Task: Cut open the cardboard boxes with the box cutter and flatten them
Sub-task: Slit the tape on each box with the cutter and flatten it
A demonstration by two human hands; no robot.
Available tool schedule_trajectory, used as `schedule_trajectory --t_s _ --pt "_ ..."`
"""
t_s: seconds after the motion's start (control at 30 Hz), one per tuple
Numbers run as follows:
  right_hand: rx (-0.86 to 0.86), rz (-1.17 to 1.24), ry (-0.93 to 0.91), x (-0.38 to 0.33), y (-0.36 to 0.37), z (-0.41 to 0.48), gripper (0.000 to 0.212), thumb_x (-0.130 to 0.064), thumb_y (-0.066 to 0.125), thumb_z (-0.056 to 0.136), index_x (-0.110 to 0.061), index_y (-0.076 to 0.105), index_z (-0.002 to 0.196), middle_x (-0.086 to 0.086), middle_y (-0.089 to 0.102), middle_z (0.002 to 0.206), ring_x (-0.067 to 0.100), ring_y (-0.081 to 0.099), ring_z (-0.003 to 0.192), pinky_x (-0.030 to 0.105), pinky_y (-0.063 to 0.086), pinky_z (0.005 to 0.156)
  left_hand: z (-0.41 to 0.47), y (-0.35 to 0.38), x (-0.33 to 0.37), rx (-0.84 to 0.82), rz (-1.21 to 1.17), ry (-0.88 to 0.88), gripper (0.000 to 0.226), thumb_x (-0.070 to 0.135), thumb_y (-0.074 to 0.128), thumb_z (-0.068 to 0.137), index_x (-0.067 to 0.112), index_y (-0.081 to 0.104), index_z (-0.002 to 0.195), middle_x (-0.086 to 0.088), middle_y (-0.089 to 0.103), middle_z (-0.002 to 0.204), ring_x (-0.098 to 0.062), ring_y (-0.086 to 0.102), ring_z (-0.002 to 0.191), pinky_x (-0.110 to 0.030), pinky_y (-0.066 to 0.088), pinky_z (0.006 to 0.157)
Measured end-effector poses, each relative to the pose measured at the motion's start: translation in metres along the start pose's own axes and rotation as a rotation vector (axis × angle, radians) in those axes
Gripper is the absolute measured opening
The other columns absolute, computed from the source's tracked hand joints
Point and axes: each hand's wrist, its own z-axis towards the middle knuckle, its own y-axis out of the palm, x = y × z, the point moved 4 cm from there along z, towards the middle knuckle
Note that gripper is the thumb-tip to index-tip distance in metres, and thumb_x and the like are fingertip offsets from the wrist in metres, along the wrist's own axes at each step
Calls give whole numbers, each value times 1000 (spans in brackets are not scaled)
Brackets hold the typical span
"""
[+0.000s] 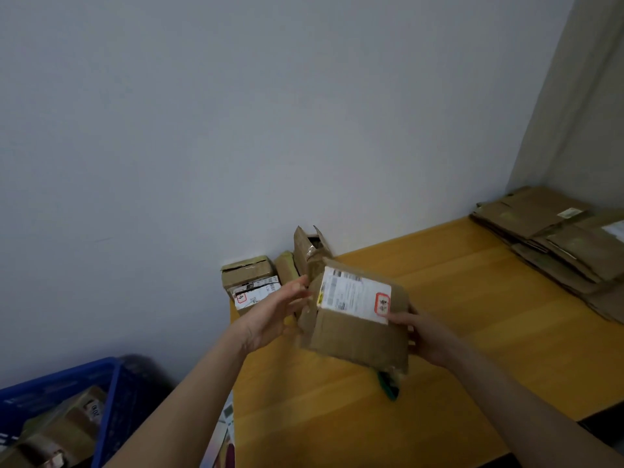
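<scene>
Spotter: Box position first. You hold the brown cardboard box with a white shipping label (358,336) raised above the yellow wooden bench (472,298), label face tipped toward you, long axis running roughly from one hand to the other.

Checker: Your right hand (429,342) carries it: thumb on the label's corner, fingers curled round the right end. Your left hand (270,315) is spread, straight fingertips just touching the left end flap, gripping nothing.

Spotter: What matters next is the green-handled box cutter (388,388). It lies on the bench directly below the box, nearer your right hand, its handle pointing toward the near edge.

Checker: Most of it hides under the box, so I cannot tell whether the blade is out. I'd judge you should set the box down to the left before you reach, not on top of the cutter.

Spotter: Your free left hand would have to cross under the box to get it, so the right looks the better one.

Checker: Around you: taped brown parcels (246,271) and a torn-open tall carton (305,251) at the far left corner, near the left hand. A stack of flattened brown cardboard (557,244) lies well apart on the right. A blue plastic crate (108,393) with more boxes sits below the bench on your left.
</scene>
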Motion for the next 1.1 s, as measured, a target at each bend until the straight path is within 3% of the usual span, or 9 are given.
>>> schedule_trajectory --t_s 0.17,0.3,0.37,0.5,0.6,0.83,0.93,1.03,1.1 --pt "3 -41 -126 -7 9 2 59 -7 67 84 -41 48 129 -6 59 123 22 55 114 44 49 90 10 2 -9 191 213 114 53 36 77 80 36 55 127 -7 62 123 -19 64 108 -44 54 94" --pt "9 113 -73 -6 12 1 34 -25 60 92 -31 57 125 -3 61 121 25 54 113 44 47 91 16 0 -17 286 308 279 38 34 79 73 38 68 110 -9 59 125 -24 63 110 -44 56 89" --pt "23 227 -53 -3 11 3 40 -40 59 88 -27 59 126 -5 59 124 27 52 114 42 48 84 18 1 -17 312 388 319 33 42 76 67 42 70 100 -4 57 126 -24 59 116 -48 52 95" --pt "26 450 -7 2 8 8 56 -56 26 99 -19 67 102 0 60 111 28 53 98 45 46 77 18 5 -9 354 561 387 25 16 73 83 39 68 92 -1 46 137 -23 50 126 -47 46 103" --pt "45 446 2 1 4 10 34 -41 47 97 -16 64 113 6 57 117 32 56 98 45 51 73 9 12 -1 399 869 513 13 13 63 91 21 65 102 2 40 144 -17 49 123 -40 49 99" --pt "4 79 70 -7 8 6 64 -37 75 71 -13 56 127 9 65 117 34 65 100 38 57 68 -12 36 9 387 1407 911 22 27 39 95 17 56 85 -9 48 143 -21 70 73 -26 58 58" --pt "95 -273 21 -11 12 7 64 -39 81 71 -15 57 125 7 68 107 26 67 96 34 55 67 -13 43 7 374 1476 934 6 16 47 89 20 47 85 -11 52 138 -14 55 47 -13 37 46" --pt "213 -384 -1 -11 14 11 53 -37 81 74 -16 57 116 7 66 104 24 65 92 30 54 56 -10 47 4 361 1483 931 27 -1 62 76 21 49 85 -10 51 140 -14 48 43 -15 31 45" --pt "246 -405 -26 -10 14 14 46 -34 76 79 -13 57 116 9 66 106 25 65 93 37 59 65 -9 45 5 348 1473 903 23 0 67 76 19 57 85 -9 50 142 -14 52 47 -15 33 47"
